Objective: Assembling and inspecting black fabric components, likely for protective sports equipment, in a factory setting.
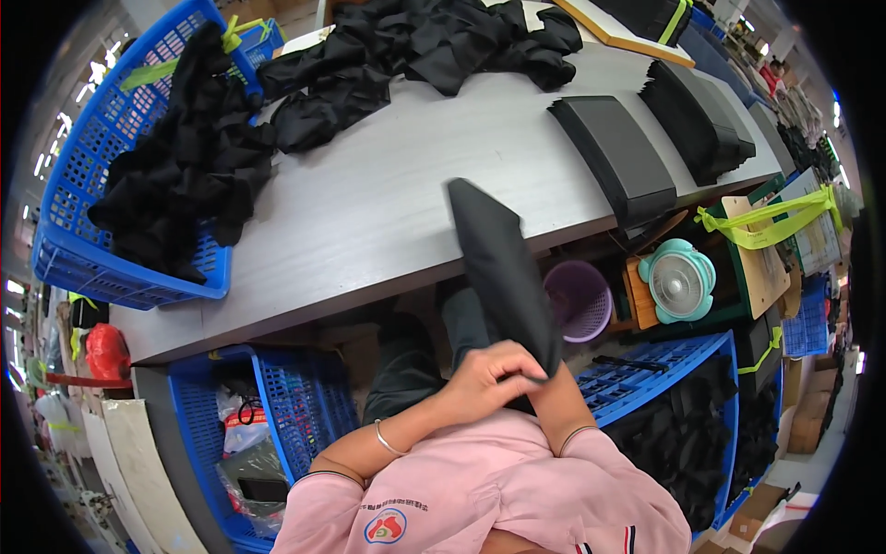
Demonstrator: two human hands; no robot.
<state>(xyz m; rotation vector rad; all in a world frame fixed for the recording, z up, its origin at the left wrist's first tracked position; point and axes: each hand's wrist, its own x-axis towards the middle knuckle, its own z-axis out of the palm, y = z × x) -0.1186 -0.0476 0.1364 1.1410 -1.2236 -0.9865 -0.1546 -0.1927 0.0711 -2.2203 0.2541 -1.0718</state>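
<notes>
- Well, the black fabric piece lies straight ahead of us, its near end at our hands, in front of the pink shirt.
- Its long axis runs away from our body and leans left, so the far tip shows against the grey tabletop while the lower part crosses the table's front edge.
- Our left hand is the nearer one we can see, its fingers curled in a pinch on the near end.
- Our right forearm comes up just beside that end and disappears behind the cloth.
- Our right hand is hidden there; we cannot tell whether it is gripping, inside a fold or loose.
- The far tip looks slightly blurred, and we cannot make out whether it touches the tabletop or hangs above it.
- Behind the lower part, the purple bin is partly covered, and the black heap is cut off at the top.
</notes>
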